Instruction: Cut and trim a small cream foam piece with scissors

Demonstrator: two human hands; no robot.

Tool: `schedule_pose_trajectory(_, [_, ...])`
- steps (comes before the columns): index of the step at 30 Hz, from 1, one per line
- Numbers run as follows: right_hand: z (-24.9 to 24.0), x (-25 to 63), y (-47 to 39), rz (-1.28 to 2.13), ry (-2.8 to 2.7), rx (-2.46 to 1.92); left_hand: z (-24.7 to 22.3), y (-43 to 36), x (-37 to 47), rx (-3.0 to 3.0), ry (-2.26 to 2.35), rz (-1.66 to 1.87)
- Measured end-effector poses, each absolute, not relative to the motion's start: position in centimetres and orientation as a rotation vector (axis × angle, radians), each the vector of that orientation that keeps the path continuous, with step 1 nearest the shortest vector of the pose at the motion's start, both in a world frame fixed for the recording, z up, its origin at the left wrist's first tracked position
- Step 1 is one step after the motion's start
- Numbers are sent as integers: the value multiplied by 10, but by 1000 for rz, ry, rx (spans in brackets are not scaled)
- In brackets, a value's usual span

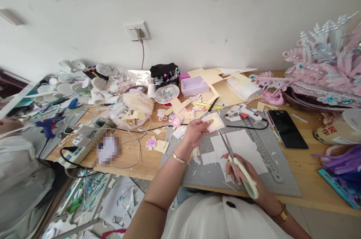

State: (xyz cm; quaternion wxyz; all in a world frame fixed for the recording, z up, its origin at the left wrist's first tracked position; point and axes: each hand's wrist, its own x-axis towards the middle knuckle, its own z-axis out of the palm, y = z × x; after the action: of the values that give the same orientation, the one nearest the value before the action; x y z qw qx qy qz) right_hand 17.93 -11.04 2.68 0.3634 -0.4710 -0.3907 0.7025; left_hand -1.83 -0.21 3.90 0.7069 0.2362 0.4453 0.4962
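My left hand [196,131] pinches a small cream-and-white paper piece [214,122] with a wavy edge, held above the mat. My right hand [242,171] is closed around the white handles of a pair of scissors [231,155]. The blades are slightly apart, with their tips just below the paper piece. Under both hands lies a grey cutting mat [284,178], with white paper sheets [239,139] on it. Left of my left hand are small pink-framed paper pieces [176,121].
A metal ruler [267,160] and a white glue gun [251,113] lie on the mat's right. Farther right are a phone [287,129] and a cup [335,132]. A lilac box [194,86] stands at the back. Cables and a power strip [76,154] are at left, near another person's sleeve.
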Motion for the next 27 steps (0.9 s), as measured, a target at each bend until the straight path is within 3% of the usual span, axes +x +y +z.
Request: schedule_pose_trajectory(27, [17, 173, -109, 1836, -722, -1448, 35, -4, -17, 639, 981, 998])
